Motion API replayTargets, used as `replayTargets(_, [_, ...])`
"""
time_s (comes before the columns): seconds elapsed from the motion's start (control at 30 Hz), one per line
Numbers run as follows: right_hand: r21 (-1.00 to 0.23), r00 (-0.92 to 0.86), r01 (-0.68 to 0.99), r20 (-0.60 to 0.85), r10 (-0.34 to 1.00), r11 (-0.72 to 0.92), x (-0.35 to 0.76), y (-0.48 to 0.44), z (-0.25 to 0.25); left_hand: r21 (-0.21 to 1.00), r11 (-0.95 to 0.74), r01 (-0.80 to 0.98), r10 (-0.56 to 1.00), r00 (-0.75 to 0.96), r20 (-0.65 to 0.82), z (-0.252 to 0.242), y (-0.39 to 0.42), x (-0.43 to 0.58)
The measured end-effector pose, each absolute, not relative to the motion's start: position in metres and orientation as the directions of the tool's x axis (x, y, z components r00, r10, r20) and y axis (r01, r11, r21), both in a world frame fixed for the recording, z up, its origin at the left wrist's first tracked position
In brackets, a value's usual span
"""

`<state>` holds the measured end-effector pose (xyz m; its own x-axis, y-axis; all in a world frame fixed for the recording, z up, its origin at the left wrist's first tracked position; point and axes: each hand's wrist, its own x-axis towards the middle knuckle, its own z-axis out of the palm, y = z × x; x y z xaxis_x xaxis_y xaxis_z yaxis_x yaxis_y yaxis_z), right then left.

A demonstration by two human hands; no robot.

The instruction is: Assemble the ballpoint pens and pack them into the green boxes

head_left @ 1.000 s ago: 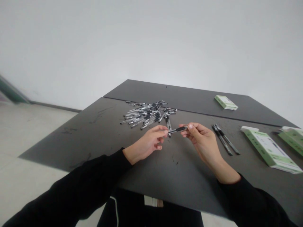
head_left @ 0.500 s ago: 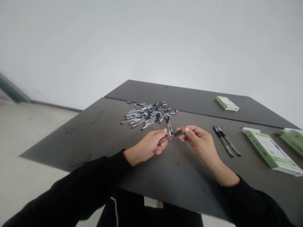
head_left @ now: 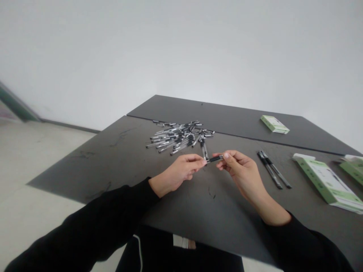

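Note:
Between my two hands is a clear pen point(head_left: 214, 159) with a black grip, held above the table at a slight tilt, its right end higher. The fingers of my left hand point(head_left: 183, 170) pinch its left part and hide that end. My right hand point(head_left: 238, 164) pinches the other end between thumb and fingers. Just beyond the hands lies a pile of similar pens point(head_left: 178, 138), with loose ones pointing toward me. To the right of my right hand, two pens point(head_left: 273, 170) lie side by side on the table.
The dark table point(head_left: 181, 211) has a seam across it. Green and white boxes lie at the right: an open-flapped one point(head_left: 329, 181), another at the frame's edge point(head_left: 353, 168), and one farther back point(head_left: 275, 124). A pale wall point(head_left: 181, 49) stands behind.
My left hand has slid right along the pen toward my right hand, so less of the pen shows. My right hand keeps its pinch. The view has shifted slightly.

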<state>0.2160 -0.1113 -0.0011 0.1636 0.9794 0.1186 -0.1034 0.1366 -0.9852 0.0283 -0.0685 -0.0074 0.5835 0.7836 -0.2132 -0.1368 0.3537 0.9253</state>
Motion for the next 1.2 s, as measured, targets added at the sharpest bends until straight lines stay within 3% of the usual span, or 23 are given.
replayTargets(0.13, [-0.986, 0.161, -0.088, 0.124, 0.979, 0.14, 0.2157, -0.1108, -0.0016, 0.865, 0.492, -0.097, 0.666, 0.682, -0.302, -0.0078, -0.0683, 0.0281])
replayTargets(0.37, [-0.988, 0.159, -0.056, 0.137, 0.978, 0.147, 0.2152, -0.1116, -0.0011, 0.954, 0.282, -0.098, 0.768, 0.619, -0.163, -0.0108, -0.0682, 0.0283])
replayTargets(0.57, [-0.991, 0.101, -0.04, 0.123, 0.987, 0.127, 0.2132, -0.1126, -0.0014, 0.867, 0.496, -0.057, 0.543, 0.799, -0.258, -0.0116, -0.0685, 0.0282])
replayTargets(0.8, [-0.988, 0.126, 0.042, 0.153, 0.98, 0.149, 0.2129, -0.1117, 0.0001, 0.978, 0.2, -0.053, 0.773, 0.622, -0.124, -0.0152, -0.068, 0.0291])
replayTargets(1.03, [-0.99, -0.004, -0.051, 0.131, 0.991, 0.13, 0.2181, -0.1143, 0.0044, 0.969, 0.237, -0.069, 0.742, 0.657, -0.135, -0.0116, -0.0699, 0.0297])
replayTargets(1.2, [-0.993, 0.013, 0.013, 0.121, 0.993, 0.121, 0.2205, -0.1133, 0.0025, 0.974, 0.216, -0.073, 0.734, 0.669, -0.113, -0.012, -0.0705, 0.029])
